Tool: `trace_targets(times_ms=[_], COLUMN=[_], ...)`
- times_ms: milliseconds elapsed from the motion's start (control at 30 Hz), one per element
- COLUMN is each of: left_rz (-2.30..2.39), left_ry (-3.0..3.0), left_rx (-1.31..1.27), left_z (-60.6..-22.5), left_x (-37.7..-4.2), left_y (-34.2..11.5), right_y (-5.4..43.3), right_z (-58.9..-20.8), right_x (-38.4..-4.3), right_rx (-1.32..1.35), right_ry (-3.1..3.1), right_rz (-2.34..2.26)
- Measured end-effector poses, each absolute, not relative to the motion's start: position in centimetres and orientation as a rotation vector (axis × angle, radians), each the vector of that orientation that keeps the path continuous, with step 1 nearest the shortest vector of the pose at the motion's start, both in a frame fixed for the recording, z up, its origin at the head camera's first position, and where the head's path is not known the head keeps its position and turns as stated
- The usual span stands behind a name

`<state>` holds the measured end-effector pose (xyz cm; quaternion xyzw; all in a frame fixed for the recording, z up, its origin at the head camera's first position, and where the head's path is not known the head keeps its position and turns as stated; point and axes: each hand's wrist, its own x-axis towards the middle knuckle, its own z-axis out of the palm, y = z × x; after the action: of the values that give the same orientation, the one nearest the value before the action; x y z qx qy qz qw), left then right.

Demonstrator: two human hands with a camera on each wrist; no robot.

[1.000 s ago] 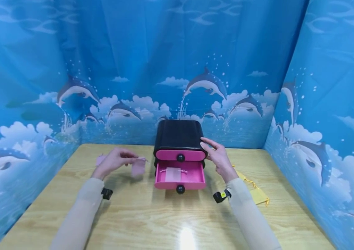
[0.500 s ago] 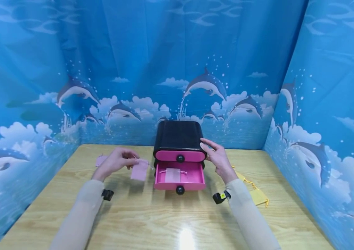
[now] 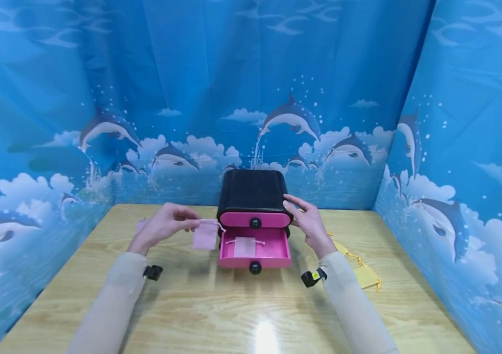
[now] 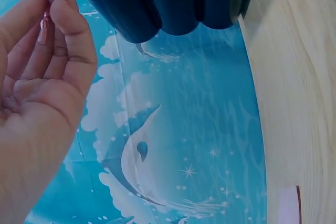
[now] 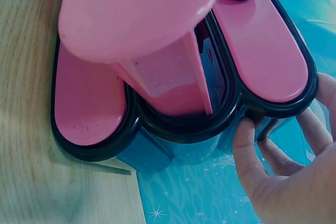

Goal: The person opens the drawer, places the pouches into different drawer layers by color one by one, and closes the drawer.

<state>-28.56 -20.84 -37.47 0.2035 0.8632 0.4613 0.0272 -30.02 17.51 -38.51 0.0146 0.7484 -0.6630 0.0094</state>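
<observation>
My left hand (image 3: 164,227) pinches a small pink drawstring pouch (image 3: 205,235) near its top. The pouch hangs just left of the pulled-out drawer, its cord end close to the black cabinet (image 3: 253,189). In the left wrist view a bit of pink cord (image 4: 43,29) shows between the fingers. My right hand (image 3: 310,223) holds the upper right side of the cabinet, its fingers spread around the top tier (image 5: 270,51). The pink middle drawer (image 3: 273,248) is pulled out, and a pale pouch (image 3: 245,247) lies flat inside it.
Yellow drawstring pouches (image 3: 366,278) lie on the table beyond my right forearm. Another pink pouch (image 3: 141,226) lies partly hidden behind my left hand. The wooden table (image 3: 215,314) meets a blue dolphin-print curtain (image 3: 180,98) at the back.
The pink pouch in my left hand has swung flat toward the viewer and moved slightly right, closer to the drawer. My right hand keeps its place on the cabinet.
</observation>
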Motion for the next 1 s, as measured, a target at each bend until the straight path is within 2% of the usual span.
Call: trace_targets(times_ms=[300,600,1000], left_rz=[1.537,1.741,1.657], left_ry=[2.646,2.502,2.525], left_rx=[0.681,0.726,0.703], left_z=[-36.9,-38.0,-38.3], left_x=[-28.4,-28.0,-28.0], left_y=[-19.9,-18.6,-16.4], right_y=[17.8,17.5,17.6], right_z=[-38.5,-38.7,-38.9], right_x=[-30.1,-30.2,-30.5], right_rx=[0.045,0.06,0.044], right_ry=[2.325,2.326,2.335], right_rz=[-2.083,-2.061,-2.074])
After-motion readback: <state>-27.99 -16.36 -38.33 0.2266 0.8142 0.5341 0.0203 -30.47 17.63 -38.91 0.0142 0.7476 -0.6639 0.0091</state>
